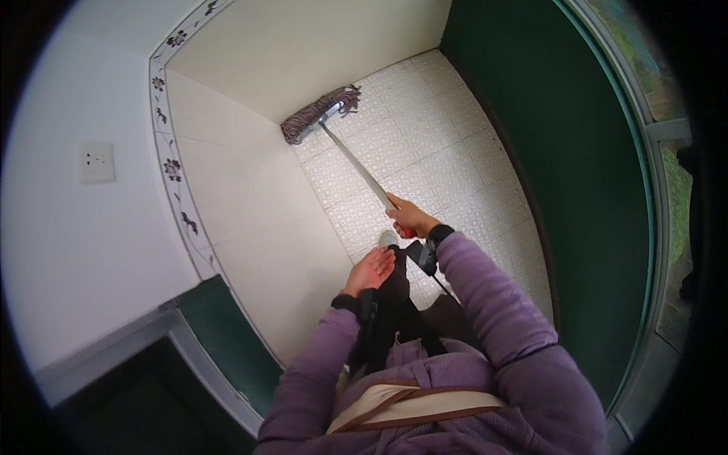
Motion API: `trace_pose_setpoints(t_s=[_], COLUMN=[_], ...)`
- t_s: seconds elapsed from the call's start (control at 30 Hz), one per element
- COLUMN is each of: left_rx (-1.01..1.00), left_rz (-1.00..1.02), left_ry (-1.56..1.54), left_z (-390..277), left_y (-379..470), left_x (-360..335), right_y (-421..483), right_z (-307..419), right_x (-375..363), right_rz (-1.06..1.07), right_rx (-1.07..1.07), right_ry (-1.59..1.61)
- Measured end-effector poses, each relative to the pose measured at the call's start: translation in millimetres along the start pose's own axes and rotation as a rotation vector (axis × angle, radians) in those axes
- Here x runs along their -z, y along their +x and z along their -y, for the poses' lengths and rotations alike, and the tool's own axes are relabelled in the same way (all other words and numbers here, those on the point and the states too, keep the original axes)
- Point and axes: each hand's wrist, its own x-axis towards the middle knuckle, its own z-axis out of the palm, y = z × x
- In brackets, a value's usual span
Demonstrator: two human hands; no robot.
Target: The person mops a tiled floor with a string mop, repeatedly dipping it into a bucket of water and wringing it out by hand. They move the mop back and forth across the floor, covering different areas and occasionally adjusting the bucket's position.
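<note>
My right hand (410, 216) grips the metal handle (358, 166) of a flat string mop near its red grip end (407, 232). The handle slopes away from me to the mop's brown-grey string head (318, 112). That head lies on the tiled floor, in the corner where the left wall meets the far wall. Off the handle, my left hand (371, 271) is held palm up over my dark trousers, with nothing in it. Its fingers look extended and lie close together.
Cream tiled wall (244, 165) with a flower border (172, 169) runs along the left, below a wall socket (96, 162). A dark green panel (563, 165) under a window frame bounds the right. White patterned floor tiles (421, 142) stretch between them. My shoe (388, 238) is beneath my hands.
</note>
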Motion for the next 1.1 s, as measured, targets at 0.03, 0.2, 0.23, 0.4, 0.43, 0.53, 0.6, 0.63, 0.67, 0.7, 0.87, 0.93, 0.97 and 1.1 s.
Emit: trace_pose_setpoints(t_s=[0.03,0.2,0.23,0.4,0.43,0.53,0.6,0.63,0.67,0.7,0.87,0.93,0.97,1.1], left_rx=[0.044,0.122,0.143,0.661,0.694,0.575,0.783,0.835,0.885,0.954,0.764,0.721,0.684,0.515], left_rz=[0.029,0.093,0.12,-0.034,-0.118,-0.248,-0.153,-0.075,-0.109,-0.158,-0.115,-0.03,0.032,0.026], left_ry=[0.034,0.19,0.232,0.269,0.279,0.245,0.261,0.299,0.261,0.225,0.18,0.095,0.042,-0.238], left_z=[12,133,168,359,394,479,515,536,556,571,579,555,538,443], left_y=[11,78,90,87,77,50,34,27,21,17,27,37,45,77], left_x=[-8,-28,-31,-33,-32,-33,-25,-26,-29,-32,-43,-47,-51,-80], right_y=[-16,-122,-151,-321,-360,-478,-531,-552,-564,-573,-566,-546,-534,-459], right_z=[-21,-163,-197,-354,-379,-443,-470,-479,-484,-486,-455,-429,-413,-332], right_x=[10,77,90,116,117,103,96,95,97,100,121,126,128,152], right_rz=[-0.025,-0.012,-0.018,-0.14,-0.157,-0.235,-0.286,-0.305,-0.318,-0.316,-0.286,-0.258,-0.247,-0.169], right_rx=[-0.008,0.052,0.027,0.017,-0.075,-0.22,-0.113,-0.074,-0.008,-0.1,-0.202,-0.254,-0.276,-0.262], right_ry=[0.0,-0.023,-0.025,-0.136,-0.109,-0.075,-0.129,-0.101,-0.071,0.03,-0.025,-0.027,-0.036,0.018])
